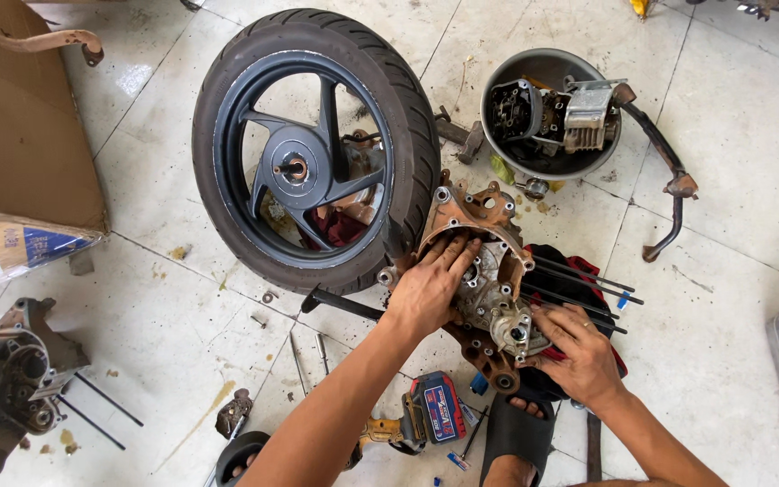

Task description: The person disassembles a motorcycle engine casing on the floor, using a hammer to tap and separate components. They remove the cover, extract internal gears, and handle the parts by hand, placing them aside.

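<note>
Two bare hands rest on a rusty engine crankcase (pixel 484 271) at centre frame, on the tiled floor (pixel 723 180). We see the left hand (pixel 427 287) laid flat on the casing's left half, fingers (pixel 454 252) spread and released, their tips reaching into the open cavity near the upper rim. The right hand (pixel 581 352) lies lower right of the casing, fingers (pixel 547 317) extended and pressing on its silvery lower cover (pixel 516 332); they grasp nothing. The casing is cast metal, brown with rust along its lobed rim, grey and greasy inside. It sits over a red and black rag (pixel 588 271), from which thin black studs (pixel 588 284) point towards the right of the frame.

Just left of the casing and touching it, a black wheel (pixel 313 149) with a treaded rubber tyre and spoked rim lies flat, filling the upper centre. At upper right, a round grey metal bowl (pixel 547 63) holds engine parts, with a curved rusty pipe (pixel 669 180) beside it. A cordless drill with a red and blue battery (pixel 435 408) lies at bottom centre between the forearms, beside a black sandal (pixel 516 433). A second crankcase half (pixel 11 383) sits at lower left, and a cardboard box (pixel 15 135) at upper left.
</note>
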